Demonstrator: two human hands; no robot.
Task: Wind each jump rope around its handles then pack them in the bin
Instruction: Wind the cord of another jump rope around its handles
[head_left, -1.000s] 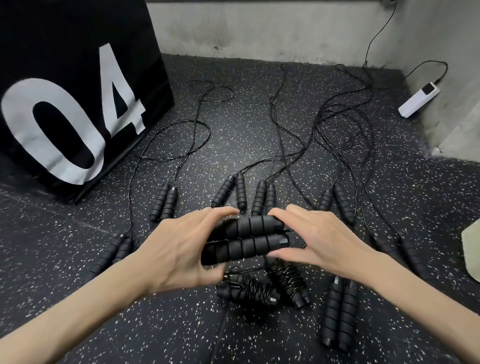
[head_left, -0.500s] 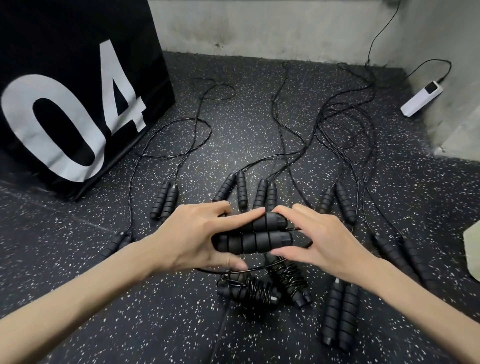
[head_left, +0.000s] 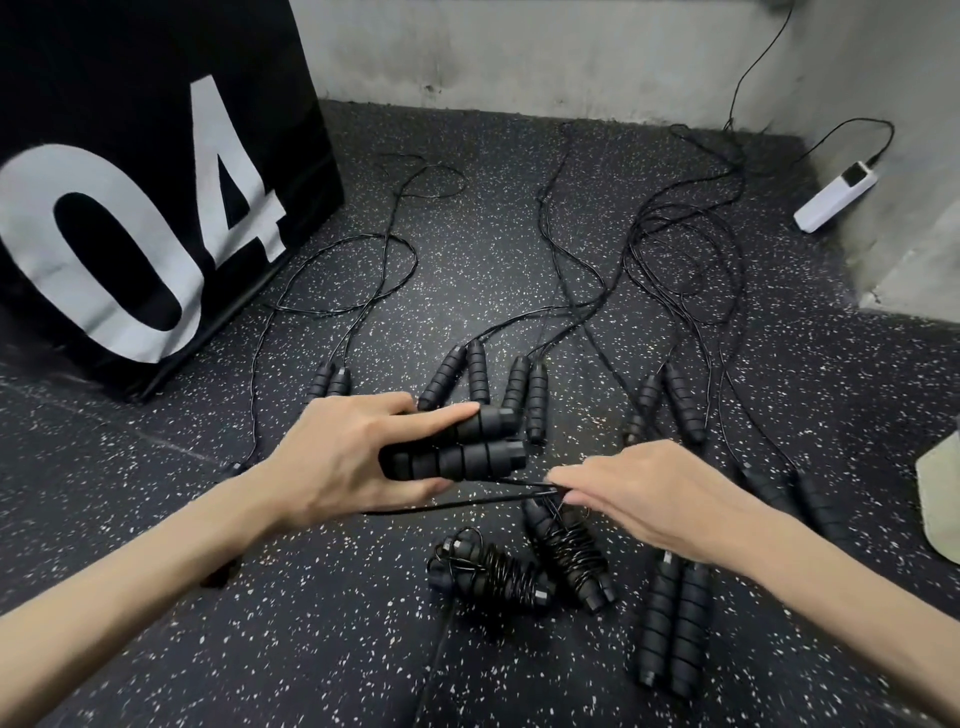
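My left hand (head_left: 348, 457) grips a pair of black ribbed jump-rope handles (head_left: 467, 449) held side by side above the floor. My right hand (head_left: 660, 499) pinches this rope's thin black cord (head_left: 467, 503) just right of the handle ends, and the cord runs left under my left hand. Two wound ropes (head_left: 493, 571) (head_left: 569, 551) lie on the floor below my hands. Several unwound handle pairs lie in a row behind, such as one pair (head_left: 524, 389), with their cords trailing toward the wall.
A black box marked 04 (head_left: 130, 208) stands at the left. A white power strip (head_left: 836, 195) lies by the right wall. Another handle pair (head_left: 675, 623) rests near my right forearm. A pale object (head_left: 940, 499) pokes in at the right edge.
My right hand has let go of the handle ends and dropped lower to pinch the cord. My left hand now holds both handles alone, a little further left.
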